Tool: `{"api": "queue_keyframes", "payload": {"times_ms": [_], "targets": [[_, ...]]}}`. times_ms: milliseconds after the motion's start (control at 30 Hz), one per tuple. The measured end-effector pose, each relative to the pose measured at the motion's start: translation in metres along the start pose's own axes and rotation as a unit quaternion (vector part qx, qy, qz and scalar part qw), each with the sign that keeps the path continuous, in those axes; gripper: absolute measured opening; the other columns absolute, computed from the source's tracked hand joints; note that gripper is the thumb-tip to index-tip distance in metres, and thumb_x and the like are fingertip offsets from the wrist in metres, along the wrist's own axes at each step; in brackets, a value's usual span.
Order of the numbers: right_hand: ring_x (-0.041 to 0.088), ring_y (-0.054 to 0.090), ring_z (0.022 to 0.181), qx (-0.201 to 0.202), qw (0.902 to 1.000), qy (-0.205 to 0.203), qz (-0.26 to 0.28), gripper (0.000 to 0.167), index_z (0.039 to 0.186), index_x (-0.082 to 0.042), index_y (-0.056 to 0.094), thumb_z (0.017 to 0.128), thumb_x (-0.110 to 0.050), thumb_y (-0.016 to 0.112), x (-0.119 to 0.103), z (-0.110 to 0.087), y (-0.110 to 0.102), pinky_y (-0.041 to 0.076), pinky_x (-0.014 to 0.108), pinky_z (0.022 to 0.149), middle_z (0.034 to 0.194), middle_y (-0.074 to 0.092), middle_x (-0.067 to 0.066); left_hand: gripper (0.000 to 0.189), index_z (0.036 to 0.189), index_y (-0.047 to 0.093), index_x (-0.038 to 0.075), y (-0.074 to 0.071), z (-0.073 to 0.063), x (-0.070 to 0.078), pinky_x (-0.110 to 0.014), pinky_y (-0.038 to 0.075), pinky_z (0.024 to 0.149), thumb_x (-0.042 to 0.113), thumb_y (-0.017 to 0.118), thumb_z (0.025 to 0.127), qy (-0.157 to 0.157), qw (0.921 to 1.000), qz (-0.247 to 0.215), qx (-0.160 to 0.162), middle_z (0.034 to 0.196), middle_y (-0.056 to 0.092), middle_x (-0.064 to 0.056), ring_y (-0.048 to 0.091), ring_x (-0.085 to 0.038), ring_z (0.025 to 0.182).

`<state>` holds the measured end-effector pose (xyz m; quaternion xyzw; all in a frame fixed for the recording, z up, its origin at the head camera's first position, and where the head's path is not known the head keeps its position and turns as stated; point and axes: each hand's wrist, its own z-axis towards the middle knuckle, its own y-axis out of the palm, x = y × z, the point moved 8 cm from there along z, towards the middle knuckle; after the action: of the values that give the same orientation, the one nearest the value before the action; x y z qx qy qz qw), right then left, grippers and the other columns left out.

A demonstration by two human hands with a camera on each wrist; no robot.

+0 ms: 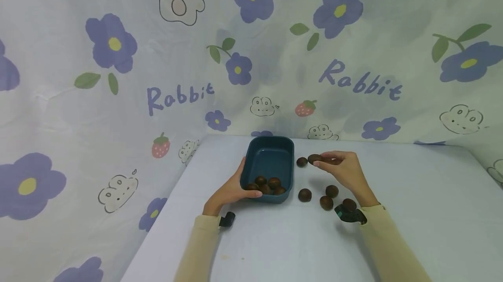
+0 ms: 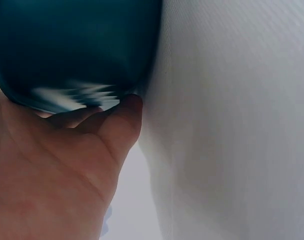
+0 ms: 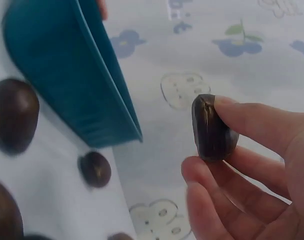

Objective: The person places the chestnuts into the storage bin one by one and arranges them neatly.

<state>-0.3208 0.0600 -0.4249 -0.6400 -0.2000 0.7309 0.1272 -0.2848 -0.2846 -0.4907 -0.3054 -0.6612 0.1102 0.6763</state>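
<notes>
A dark teal rectangular container (image 1: 273, 162) stands on the table with several brown chestnuts (image 1: 274, 182) gathered at its near end. My left hand (image 1: 232, 189) grips its near left corner, the thumb along the front wall; in the left wrist view the thumb and fingers bend against the container (image 2: 77, 45). To the right of the container, my right hand (image 1: 346, 167) pinches a chestnut (image 1: 315, 159) above the table. The right wrist view shows that chestnut (image 3: 209, 130) between thumb and fingertips. Several loose chestnuts (image 1: 304, 195) lie between the container and my right forearm.
One chestnut (image 1: 301, 162) lies just right of the container. Another chestnut (image 1: 349, 205) is by the right wrist's black camera mount (image 1: 351, 215). A printed curtain (image 1: 275, 55) hangs behind and to the left of the white table (image 1: 283, 242).
</notes>
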Motion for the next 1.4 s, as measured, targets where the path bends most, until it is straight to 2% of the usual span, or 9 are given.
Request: {"api": "queue_keyframes", "payload": {"times_ms": [100,300,433,633,733,833,1000,1200,1400], "targets": [[0.033,0.069,0.113,-0.003,0.9999,-0.007,-0.006,0.057,0.125,-0.006,0.073,0.087,-0.047,0.083,-0.007,0.002,0.009,0.055,0.049,0.099,0.123,0.075,0.016,0.141,0.165,-0.015,0.036,0.001,0.0,0.0,-0.066,0.019,0.127,0.059,0.089,0.072,0.003,1.0,-0.001,0.001,0.176,-0.005,0.005,0.008,-0.033,0.163],[0.024,0.056,0.084,-0.001,0.999,-0.036,-0.025,0.045,0.114,-0.008,0.079,0.085,-0.04,0.086,-0.02,0.009,0.025,0.046,0.028,0.064,0.098,0.075,0.013,0.139,0.166,-0.015,0.029,0.0,0.0,0.001,-0.067,0.019,0.126,0.052,0.089,0.076,0.008,1.0,0.004,-0.001,0.176,-0.007,0.003,0.007,-0.034,0.163],[0.023,0.053,0.078,-0.007,0.9987,-0.045,-0.024,0.042,0.111,-0.009,0.081,0.083,-0.039,0.088,-0.024,0.013,0.037,0.04,0.027,0.057,0.095,0.073,0.011,0.139,0.166,-0.014,0.031,0.0,-0.001,-0.001,-0.066,0.02,0.126,0.057,0.088,0.074,0.005,1.0,0.005,0.002,0.176,-0.006,0.005,0.008,-0.033,0.163],[0.021,0.054,0.076,-0.025,0.9974,-0.064,-0.021,0.04,0.11,-0.008,0.081,0.082,-0.035,0.089,-0.029,0.017,0.055,0.043,0.027,0.057,0.093,0.074,0.011,0.14,0.166,-0.013,0.031,-0.001,-0.001,-0.001,-0.067,0.02,0.126,0.059,0.089,0.073,0.015,0.9999,0.0,0.003,0.177,-0.005,0.003,0.009,-0.034,0.163],[0.02,0.064,0.085,-0.039,0.9968,-0.066,-0.02,0.04,0.112,-0.008,0.081,0.083,-0.035,0.088,-0.03,0.017,0.064,0.053,0.027,0.067,0.101,0.078,0.01,0.14,0.166,-0.013,0.033,0.0,-0.001,-0.001,-0.066,0.02,0.126,0.06,0.089,0.073,0.012,0.9999,-0.002,0.002,0.177,-0.004,0.003,0.009,-0.033,0.163],[0.027,0.072,0.1,-0.054,0.996,-0.066,-0.025,0.042,0.114,-0.007,0.08,0.083,-0.033,0.088,-0.031,0.018,0.072,0.061,0.036,0.081,0.114,0.079,0.012,0.141,0.166,-0.013,0.033,0.0,-0.001,-0.002,-0.065,0.019,0.127,0.061,0.089,0.072,0.007,1.0,-0.004,0.003,0.176,-0.003,0.005,0.01,-0.032,0.163],[0.035,0.07,0.112,-0.066,0.9914,-0.083,-0.077,0.037,0.112,-0.006,0.08,0.085,-0.03,0.086,-0.037,0.02,0.084,0.059,0.048,0.092,0.12,0.077,0.014,0.142,0.166,-0.012,0.03,0.0,0.0,-0.002,-0.064,0.019,0.128,0.062,0.089,0.071,0.005,0.9999,-0.008,0.005,0.176,-0.002,0.006,0.011,-0.03,0.163],[0.025,0.064,0.091,-0.075,0.9818,-0.095,-0.146,0.036,0.109,-0.007,0.081,0.082,-0.03,0.088,-0.041,0.019,0.097,0.052,0.036,0.075,0.107,0.078,0.01,0.142,0.166,-0.012,0.031,0.0,-0.001,-0.001,-0.064,0.019,0.127,0.062,0.089,0.071,0.005,1.0,-0.005,0.004,0.176,-0.003,0.006,0.01,-0.031,0.163],[0.018,0.062,0.086,-0.081,0.9681,-0.102,-0.214,0.037,0.109,-0.008,0.081,0.081,-0.032,0.09,-0.047,0.018,0.105,0.051,0.033,0.069,0.112,0.077,0.011,0.143,0.167,-0.012,0.027,-0.001,-0.002,-0.002,-0.064,0.02,0.127,0.063,0.088,0.071,-0.002,1.0,0.003,0.006,0.176,-0.004,0.005,0.009,-0.032,0.163]]}}
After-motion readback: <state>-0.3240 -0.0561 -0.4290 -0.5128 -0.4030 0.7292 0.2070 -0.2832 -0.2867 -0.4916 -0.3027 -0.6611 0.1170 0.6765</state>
